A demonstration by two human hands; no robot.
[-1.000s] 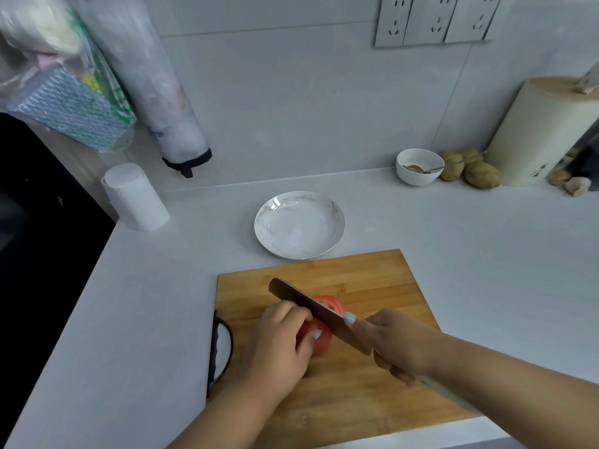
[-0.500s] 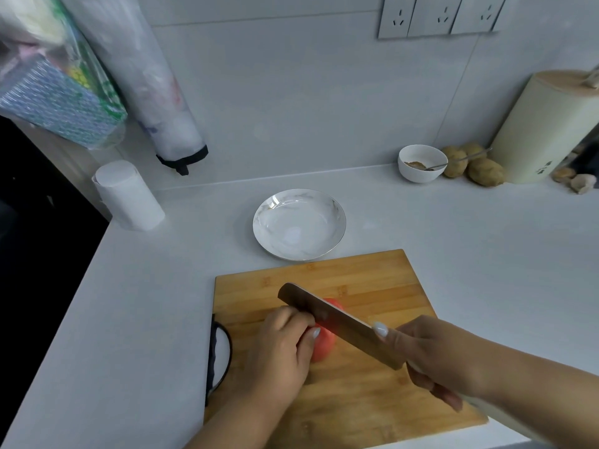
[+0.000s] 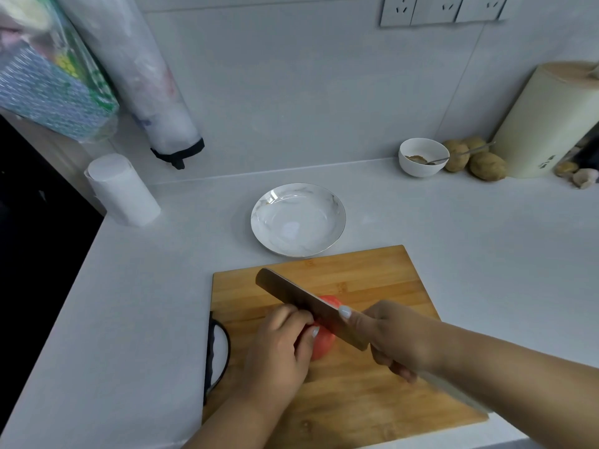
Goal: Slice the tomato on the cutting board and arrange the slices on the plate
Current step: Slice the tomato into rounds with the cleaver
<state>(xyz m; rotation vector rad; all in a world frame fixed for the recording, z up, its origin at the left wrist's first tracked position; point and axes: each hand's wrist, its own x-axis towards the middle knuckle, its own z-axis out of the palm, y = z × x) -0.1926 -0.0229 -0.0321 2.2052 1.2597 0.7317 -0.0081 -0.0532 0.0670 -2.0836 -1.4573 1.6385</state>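
A red tomato [image 3: 324, 346] lies on the wooden cutting board [image 3: 372, 277], mostly hidden by my fingers and the blade. My left hand [image 3: 280, 348] presses on the tomato from its left side. My right hand [image 3: 393, 338] grips the handle of a broad knife [image 3: 301, 299], forefinger laid along the blade's spine. The blade crosses the top of the tomato, its tip pointing far-left. A white plate [image 3: 330, 202] with nothing on it sits just beyond the board's far edge.
A paper roll [image 3: 121, 191] stands at the far left. A small white bowl [image 3: 421, 158] with a spoon, several potatoes [image 3: 486, 165] and a cream canister [image 3: 544, 124] line the back right. The counter drops off at the left.
The knife drew back toward me half a second ago, and now it has pushed forward again across the tomato. My left hand stays on the tomato.
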